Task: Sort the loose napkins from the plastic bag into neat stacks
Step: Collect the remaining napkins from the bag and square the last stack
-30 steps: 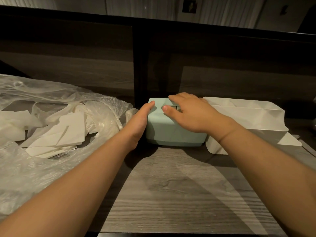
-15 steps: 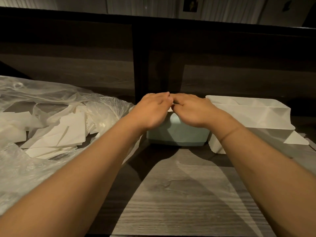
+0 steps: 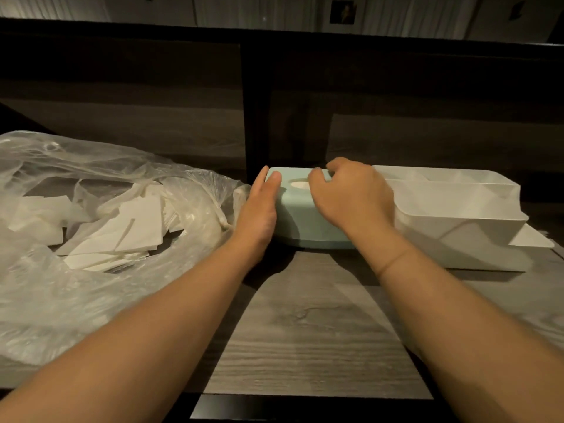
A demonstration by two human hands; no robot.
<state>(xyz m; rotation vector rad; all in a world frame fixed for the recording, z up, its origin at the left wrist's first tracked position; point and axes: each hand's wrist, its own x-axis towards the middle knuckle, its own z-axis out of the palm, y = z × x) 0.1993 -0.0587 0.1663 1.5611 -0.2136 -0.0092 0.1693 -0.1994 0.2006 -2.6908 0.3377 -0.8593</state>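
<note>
A clear plastic bag (image 3: 91, 285) lies on the left of the table, with several loose white napkins (image 3: 122, 233) inside it. At the back centre stands a pale green tissue box (image 3: 305, 221) with an oval slot on top showing white paper. My left hand (image 3: 259, 209) lies flat with straight fingers against the box's left side. My right hand (image 3: 351, 193) rests on the box's top, fingers curled over its far edge beside the slot.
A white plastic organiser tray (image 3: 457, 215) with compartments stands right of the green box, touching it. The grey wood-grain table (image 3: 305, 331) stretches toward me between my forearms. A dark wall panel rises right behind the box and tray.
Both hands were together on top of the box half a second ago. Now the left has slid down to its left side and the right has shifted right, uncovering the slot.
</note>
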